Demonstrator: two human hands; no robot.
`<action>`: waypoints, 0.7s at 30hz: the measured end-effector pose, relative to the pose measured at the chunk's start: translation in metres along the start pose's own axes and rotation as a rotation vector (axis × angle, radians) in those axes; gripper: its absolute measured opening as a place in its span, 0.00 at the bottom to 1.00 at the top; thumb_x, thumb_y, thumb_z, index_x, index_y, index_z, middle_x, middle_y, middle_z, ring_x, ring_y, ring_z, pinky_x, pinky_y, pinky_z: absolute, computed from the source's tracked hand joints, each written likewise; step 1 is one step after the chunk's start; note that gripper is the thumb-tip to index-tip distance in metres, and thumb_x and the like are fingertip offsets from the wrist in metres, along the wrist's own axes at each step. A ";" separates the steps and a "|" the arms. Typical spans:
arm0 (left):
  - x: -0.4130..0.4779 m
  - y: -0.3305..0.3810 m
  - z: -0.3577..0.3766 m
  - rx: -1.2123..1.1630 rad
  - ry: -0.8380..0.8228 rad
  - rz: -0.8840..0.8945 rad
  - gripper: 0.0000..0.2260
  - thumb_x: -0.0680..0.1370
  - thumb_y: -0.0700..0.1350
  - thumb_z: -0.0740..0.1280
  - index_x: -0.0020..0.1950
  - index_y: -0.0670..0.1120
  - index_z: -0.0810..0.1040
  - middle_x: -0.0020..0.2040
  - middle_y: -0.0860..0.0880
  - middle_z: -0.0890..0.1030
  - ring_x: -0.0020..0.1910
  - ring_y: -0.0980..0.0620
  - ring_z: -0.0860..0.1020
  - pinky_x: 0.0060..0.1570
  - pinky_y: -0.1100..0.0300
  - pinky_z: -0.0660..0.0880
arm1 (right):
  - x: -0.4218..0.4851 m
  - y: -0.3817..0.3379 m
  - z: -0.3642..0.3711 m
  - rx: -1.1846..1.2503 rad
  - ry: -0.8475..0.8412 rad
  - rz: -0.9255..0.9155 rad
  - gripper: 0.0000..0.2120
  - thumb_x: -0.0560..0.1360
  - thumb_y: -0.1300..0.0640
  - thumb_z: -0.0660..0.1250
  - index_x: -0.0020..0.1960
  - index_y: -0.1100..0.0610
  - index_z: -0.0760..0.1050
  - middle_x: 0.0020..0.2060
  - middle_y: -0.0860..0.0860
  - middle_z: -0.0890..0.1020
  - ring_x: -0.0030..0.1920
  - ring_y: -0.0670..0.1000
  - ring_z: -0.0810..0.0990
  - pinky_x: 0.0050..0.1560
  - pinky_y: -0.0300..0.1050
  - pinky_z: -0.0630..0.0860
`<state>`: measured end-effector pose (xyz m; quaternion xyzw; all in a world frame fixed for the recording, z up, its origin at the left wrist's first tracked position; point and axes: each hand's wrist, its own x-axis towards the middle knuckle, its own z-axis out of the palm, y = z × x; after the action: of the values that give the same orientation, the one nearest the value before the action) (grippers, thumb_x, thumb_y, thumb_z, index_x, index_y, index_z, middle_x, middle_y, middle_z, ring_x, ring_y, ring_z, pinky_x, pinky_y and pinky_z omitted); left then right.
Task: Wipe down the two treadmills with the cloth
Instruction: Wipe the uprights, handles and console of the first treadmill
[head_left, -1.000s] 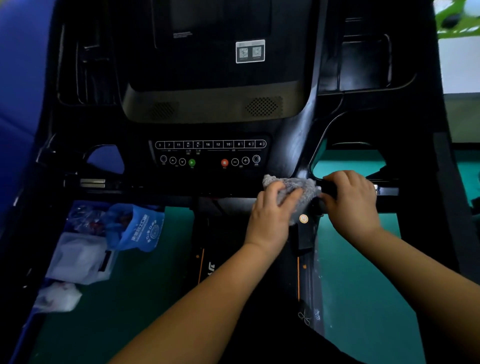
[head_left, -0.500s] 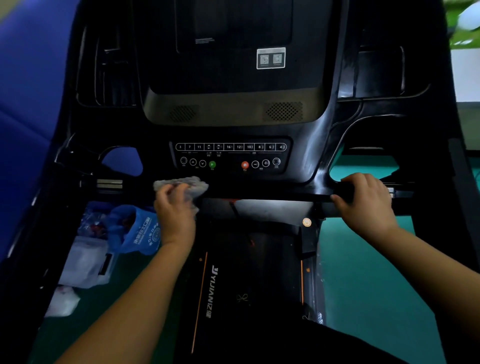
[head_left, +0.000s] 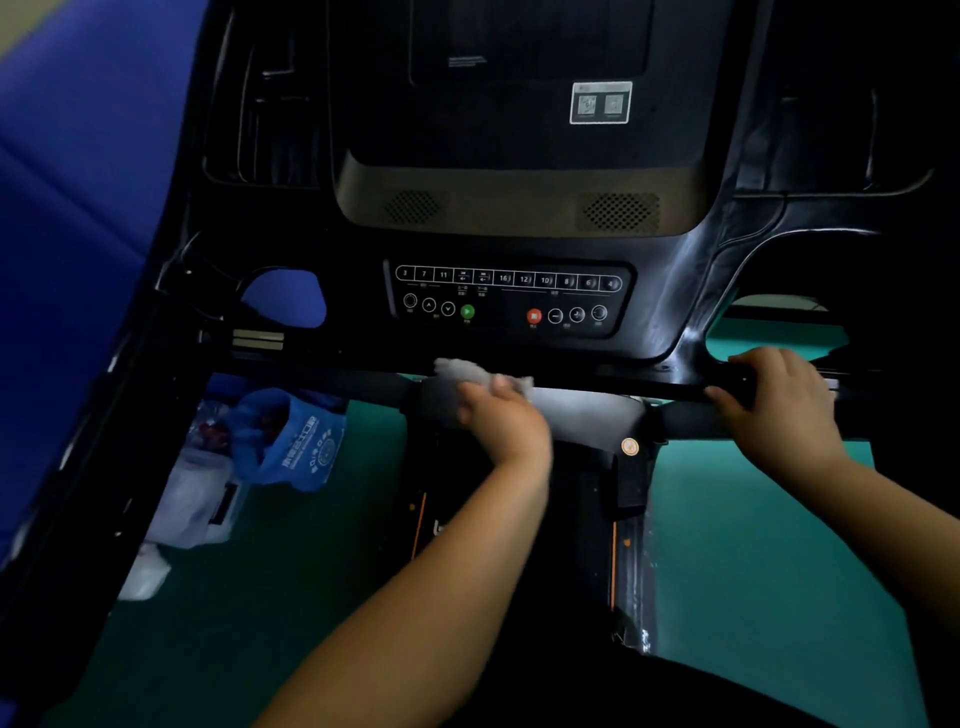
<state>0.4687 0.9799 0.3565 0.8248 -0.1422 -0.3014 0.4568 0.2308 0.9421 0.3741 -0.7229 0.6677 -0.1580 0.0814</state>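
- Since half a second ago: left hand (head_left: 506, 421) with cloth (head_left: 480, 375) shifted rightward along crossbar (head_left: 597, 382), from left end toward centre.
- Left grip closed over grey cloth, pressing it onto bar just below button panel (head_left: 506, 299) of treadmill (head_left: 519, 208).
- Right hand (head_left: 779, 400) wrapped around right end of same bar, unchanged.
- Blue bag (head_left: 291, 441) on green floor (head_left: 753, 545) at lower left, beside white packaging.

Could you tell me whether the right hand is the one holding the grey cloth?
No, the fluffy grey cloth is under the left hand, while the right hand grips the black handlebar.
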 end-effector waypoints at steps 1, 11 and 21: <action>-0.013 -0.002 0.006 0.027 -0.045 0.017 0.23 0.82 0.47 0.57 0.73 0.38 0.62 0.65 0.33 0.69 0.63 0.36 0.72 0.66 0.51 0.67 | 0.000 0.000 0.000 -0.001 0.000 0.001 0.18 0.69 0.57 0.75 0.54 0.65 0.75 0.47 0.64 0.77 0.51 0.66 0.75 0.54 0.58 0.70; -0.047 0.002 -0.039 0.062 -0.197 0.441 0.21 0.80 0.44 0.61 0.74 0.45 0.66 0.62 0.48 0.69 0.59 0.54 0.70 0.57 0.69 0.64 | 0.002 -0.023 -0.004 0.163 -0.030 0.053 0.21 0.70 0.60 0.72 0.61 0.63 0.73 0.58 0.65 0.74 0.61 0.65 0.70 0.64 0.53 0.64; 0.080 0.039 -0.070 0.241 0.205 0.551 0.17 0.80 0.45 0.61 0.69 0.51 0.70 0.68 0.45 0.63 0.65 0.46 0.68 0.63 0.59 0.69 | 0.011 -0.041 0.006 0.302 -0.047 0.057 0.30 0.69 0.61 0.74 0.67 0.60 0.67 0.59 0.61 0.74 0.61 0.61 0.72 0.64 0.53 0.68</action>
<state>0.5765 0.9640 0.3880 0.8294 -0.3484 -0.0628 0.4321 0.2721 0.9347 0.3835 -0.6867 0.6544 -0.2374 0.2094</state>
